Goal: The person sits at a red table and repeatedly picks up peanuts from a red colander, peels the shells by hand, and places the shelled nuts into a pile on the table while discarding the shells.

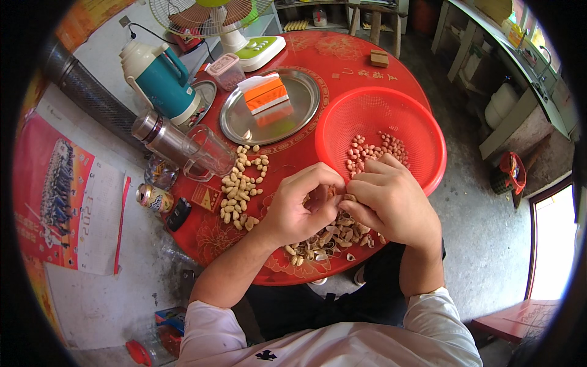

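Observation:
My left hand (302, 204) and my right hand (390, 197) meet over the near side of the table. A small peanut in its shell (351, 197) is pinched between their fingertips, mostly covered by the fingers. Below them spreads a heap of cracked peanut shells (341, 234). Whole unshelled peanuts (236, 192) lie in a pile to the left. Just beyond my right hand stands a red plastic colander (417, 124), with shelled pink peanut kernels (380, 149) in its bottom; my right hand hides part of its near rim.
On the round red table (307, 50) are a steel tray (305, 119) with an orange box (266, 94), a glass mug (211, 153), a steel flask (158, 133), a teal thermos jug (163, 78) and an electric fan (252, 50). A drink can (154, 198) stands at the left edge.

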`<state>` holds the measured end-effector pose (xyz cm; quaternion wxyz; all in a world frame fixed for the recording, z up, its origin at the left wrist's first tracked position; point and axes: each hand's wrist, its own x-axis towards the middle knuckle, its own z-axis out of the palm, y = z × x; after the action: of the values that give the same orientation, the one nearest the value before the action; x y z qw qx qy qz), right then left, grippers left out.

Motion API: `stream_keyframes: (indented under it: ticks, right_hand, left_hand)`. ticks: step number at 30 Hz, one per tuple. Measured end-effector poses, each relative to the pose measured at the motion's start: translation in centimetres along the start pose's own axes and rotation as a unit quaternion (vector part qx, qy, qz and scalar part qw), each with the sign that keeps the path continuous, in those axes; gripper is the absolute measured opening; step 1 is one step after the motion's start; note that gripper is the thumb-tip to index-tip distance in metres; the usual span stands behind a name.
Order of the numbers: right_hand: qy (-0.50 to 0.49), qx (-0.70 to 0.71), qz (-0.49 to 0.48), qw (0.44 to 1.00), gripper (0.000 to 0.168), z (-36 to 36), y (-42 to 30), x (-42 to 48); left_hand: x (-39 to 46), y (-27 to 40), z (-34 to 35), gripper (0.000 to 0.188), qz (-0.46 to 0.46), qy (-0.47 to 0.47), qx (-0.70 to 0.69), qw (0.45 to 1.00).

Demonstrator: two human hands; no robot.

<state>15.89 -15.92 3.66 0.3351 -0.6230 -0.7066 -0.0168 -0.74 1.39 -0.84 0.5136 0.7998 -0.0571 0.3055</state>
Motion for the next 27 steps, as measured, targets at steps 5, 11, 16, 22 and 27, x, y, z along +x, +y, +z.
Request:
stream_keyframes:
  ticks: [5,11,16,22,27]
  right_hand:
    - [0.005,0.008,0.020,1.000,0.028,0.1,-0.2,0.1]
    - [0.002,-0.004,0.027,1.000,0.034,0.0,0.2,-0.3]
    - [0.015,-0.009,0.064,0.998,0.037,-0.3,0.4,-0.3]
    - [0.011,-0.010,0.082,0.997,0.039,-0.7,0.5,-0.4]
    - [0.015,-0.007,0.073,0.997,0.039,-0.6,0.7,-0.4]
  left_hand:
    - [-0.1,-0.3,-0.1,0.009,-0.013,-0.009,-0.001,1.000]
    - [0.0,0.2,-1.0,0.011,-0.034,-0.048,0.019,0.998]
    - [0.5,0.9,-2.8,0.017,-0.096,-0.105,0.089,0.986]
    - [0.9,0.7,-5.1,0.017,-0.153,-0.199,0.263,0.932]
    - [0.7,0.4,-6.7,0.023,-0.210,-0.112,0.290,0.927]
